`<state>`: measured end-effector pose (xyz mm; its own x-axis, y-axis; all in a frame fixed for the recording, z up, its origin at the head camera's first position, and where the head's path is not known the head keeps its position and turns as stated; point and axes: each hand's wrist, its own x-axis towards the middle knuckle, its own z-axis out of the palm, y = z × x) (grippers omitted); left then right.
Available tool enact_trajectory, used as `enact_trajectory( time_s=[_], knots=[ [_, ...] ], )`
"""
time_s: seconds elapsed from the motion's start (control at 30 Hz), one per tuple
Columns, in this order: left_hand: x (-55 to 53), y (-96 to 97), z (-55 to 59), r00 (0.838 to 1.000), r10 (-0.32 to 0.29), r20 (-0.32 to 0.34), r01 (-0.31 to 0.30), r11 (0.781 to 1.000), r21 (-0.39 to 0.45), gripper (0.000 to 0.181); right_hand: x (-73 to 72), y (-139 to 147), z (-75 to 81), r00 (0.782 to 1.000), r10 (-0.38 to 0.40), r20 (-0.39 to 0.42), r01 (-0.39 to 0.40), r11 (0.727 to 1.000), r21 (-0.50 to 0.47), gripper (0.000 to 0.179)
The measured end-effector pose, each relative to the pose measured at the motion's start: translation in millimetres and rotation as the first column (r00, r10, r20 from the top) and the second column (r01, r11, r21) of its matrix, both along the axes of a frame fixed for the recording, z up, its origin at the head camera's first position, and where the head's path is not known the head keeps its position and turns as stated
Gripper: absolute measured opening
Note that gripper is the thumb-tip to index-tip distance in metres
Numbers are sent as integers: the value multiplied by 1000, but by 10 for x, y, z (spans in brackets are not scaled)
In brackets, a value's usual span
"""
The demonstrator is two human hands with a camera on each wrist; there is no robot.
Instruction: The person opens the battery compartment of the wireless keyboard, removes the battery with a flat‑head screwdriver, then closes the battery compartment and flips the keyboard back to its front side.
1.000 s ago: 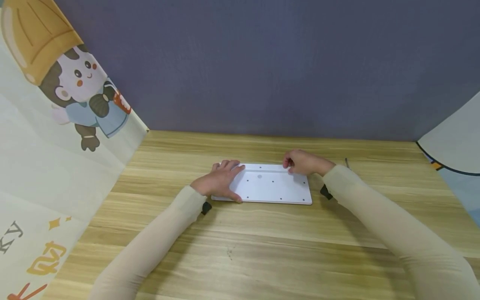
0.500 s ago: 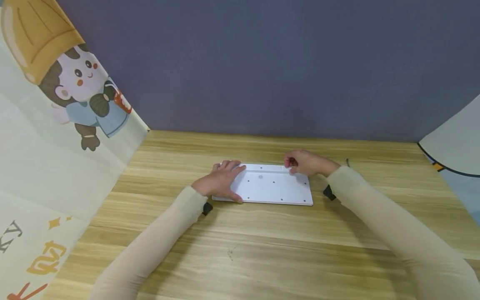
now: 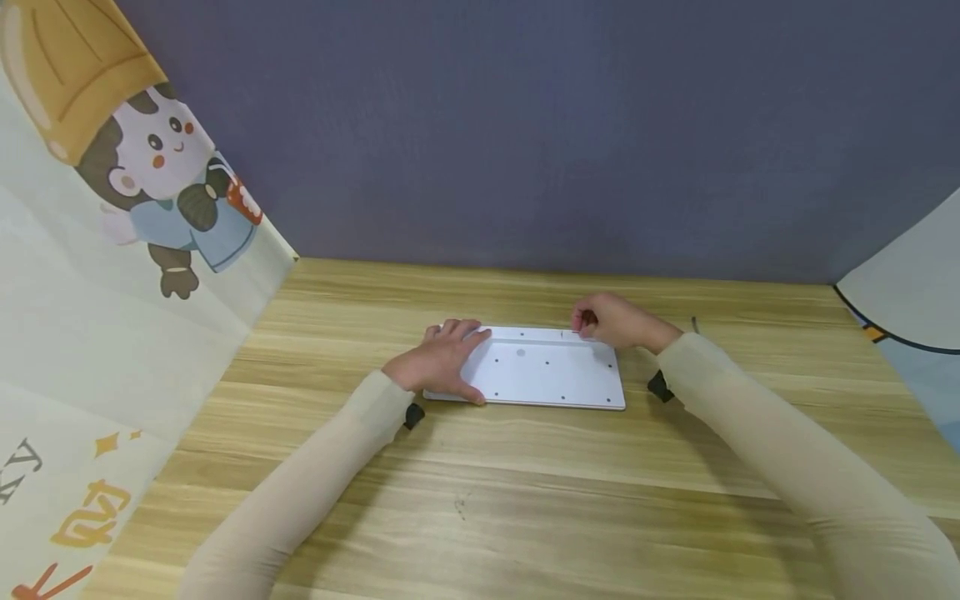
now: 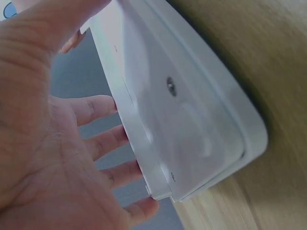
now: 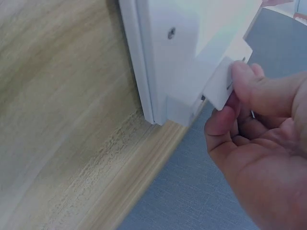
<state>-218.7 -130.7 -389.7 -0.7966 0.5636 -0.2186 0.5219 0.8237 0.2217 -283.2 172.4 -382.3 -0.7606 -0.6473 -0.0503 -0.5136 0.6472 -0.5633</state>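
Observation:
A white keyboard (image 3: 547,379) lies face down, its screw-dotted underside up and a raised ridge along the far edge. My left hand (image 3: 438,364) spans its left end, thumb at the near edge. In the left wrist view, the fingertips of that hand (image 4: 48,134) press the far edge. My right hand (image 3: 618,321) is at the right part of the ridge. The right wrist view shows its thumb and index finger pinching a small white battery cover (image 5: 220,86), which stands tilted at the ridge. Its other fingers curl in below.
The keyboard rests on a wood-grain table (image 3: 525,492), toward the back. Behind it rises a dark blue-grey panel (image 3: 510,142). A pale printed sheet (image 3: 67,317) with a cartoon figure borders the left side. A thin dark item (image 3: 694,325) shows beyond the right sleeve.
My right hand has risen slightly and shifted a little right, and dark marks now show on the ridge by its fingertips. The left hand and keyboard have stayed put.

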Motion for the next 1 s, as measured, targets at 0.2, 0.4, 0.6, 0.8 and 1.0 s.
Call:
enact_trajectory(
  time_s=[0.2,0.4,0.6,0.8,1.0],
  knots=[
    [-5,-6,-11,1000,-3,5,3,1000,3,107,-15,16,17,999,-43,26,43,999,22,10],
    [-13,-15,-15,1000,2,9,-2,1000,4,107,-71,29,53,996,-87,17,87,996,12,9],
    [-13,-28,-19,1000,1,3,-1,1000,6,108,-161,-12,44,996,-88,-10,88,996,8,12],
    [-11,-25,-8,1000,2,6,-2,1000,1,107,-264,-47,8,999,-39,-8,39,999,4,10],
    [-13,-20,-17,1000,10,5,-10,1000,-3,107,-404,-21,-91,997,-54,47,53,998,31,14]
  ],
)
